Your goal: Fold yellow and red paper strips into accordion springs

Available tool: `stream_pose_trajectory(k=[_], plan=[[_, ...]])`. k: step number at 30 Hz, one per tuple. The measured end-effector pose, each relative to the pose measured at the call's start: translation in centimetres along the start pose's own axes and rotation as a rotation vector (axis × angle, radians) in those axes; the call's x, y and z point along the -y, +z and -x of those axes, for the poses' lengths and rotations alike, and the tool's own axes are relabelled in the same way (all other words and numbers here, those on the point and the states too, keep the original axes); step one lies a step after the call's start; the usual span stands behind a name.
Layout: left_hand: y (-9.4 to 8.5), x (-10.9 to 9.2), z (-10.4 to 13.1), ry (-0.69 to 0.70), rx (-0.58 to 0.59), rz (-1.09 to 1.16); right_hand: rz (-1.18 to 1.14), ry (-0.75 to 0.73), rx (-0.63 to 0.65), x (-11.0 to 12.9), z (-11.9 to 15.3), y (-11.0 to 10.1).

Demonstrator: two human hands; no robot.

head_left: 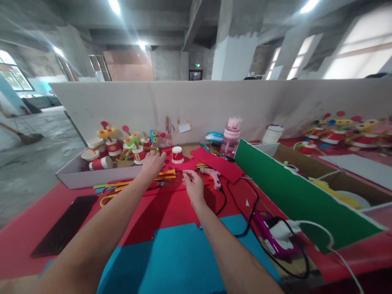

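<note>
My left hand (154, 162) reaches to the right end of the grey box, close to a red paper cup figure (139, 155); its fingertips are partly hidden and I cannot tell what they touch. My right hand (192, 181) is closed in a pinch over the red table, left of the pink glue gun (214, 176); anything in the pinch is too small to make out. Between and beyond my hands stands a white paper cup with a red band (177, 155). Yellow strips (165, 174) lie between my hands.
The grey box (88, 176) holds several cup figures. A black phone (65, 224) lies left, blue sheets (171, 253) in front. Right are a green-sided box (275, 188), black cables and a purple power strip (272, 234). A pink bottle (231, 134) stands behind.
</note>
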State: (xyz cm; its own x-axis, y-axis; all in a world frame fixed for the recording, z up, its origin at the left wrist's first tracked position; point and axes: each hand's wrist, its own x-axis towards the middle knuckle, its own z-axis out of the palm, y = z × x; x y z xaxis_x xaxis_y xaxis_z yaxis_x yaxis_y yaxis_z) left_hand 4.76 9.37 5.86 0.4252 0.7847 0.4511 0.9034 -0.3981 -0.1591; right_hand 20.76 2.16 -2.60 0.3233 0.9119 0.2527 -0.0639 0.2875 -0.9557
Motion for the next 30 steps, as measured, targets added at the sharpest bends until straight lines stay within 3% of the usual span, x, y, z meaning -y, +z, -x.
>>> stream_pose_trajectory(k=[5, 12, 15, 17, 20, 24, 27, 29, 30], plan=[[-0.9, -0.7, 3.8, 0.074, -0.049, 0.077, -0.030, 0.017, -0.030, 0.1, -0.1, 0.2], [0.0, 2.5, 9.7, -0.068, 0.004, 0.095, -0.053, -0.009, -0.030, 0.1, -0.2, 0.1], [0.4, 3.6, 10.4, -0.098, 0.017, 0.121, -0.042, -0.010, -0.029, 0.5, -0.1, 0.1], [0.5, 3.6, 10.5, -0.031, 0.051, 0.199, -0.039, -0.001, -0.020, 0.8, 0.0, 0.1], [0.5, 2.7, 10.5, 0.166, 0.148, 0.293, -0.051, 0.021, -0.014, 1.0, 0.1, 0.1], [0.7, 0.6, 10.5, 0.146, 0.161, 0.195, -0.047, 0.030, 0.013, 1.0, 0.4, 0.4], [0.7, -0.2, 10.4, 0.115, 0.153, 0.156, -0.041, 0.034, 0.094, 1.5, 0.9, 0.9], [0.6, -0.1, 10.4, 0.073, 0.130, 0.177, -0.044, 0.057, 0.256, 2.1, 1.6, 1.2], [0.5, 0.2, 10.4, 0.027, 0.113, 0.209, -0.040, 0.085, 0.402, 2.4, 2.0, 1.3]])
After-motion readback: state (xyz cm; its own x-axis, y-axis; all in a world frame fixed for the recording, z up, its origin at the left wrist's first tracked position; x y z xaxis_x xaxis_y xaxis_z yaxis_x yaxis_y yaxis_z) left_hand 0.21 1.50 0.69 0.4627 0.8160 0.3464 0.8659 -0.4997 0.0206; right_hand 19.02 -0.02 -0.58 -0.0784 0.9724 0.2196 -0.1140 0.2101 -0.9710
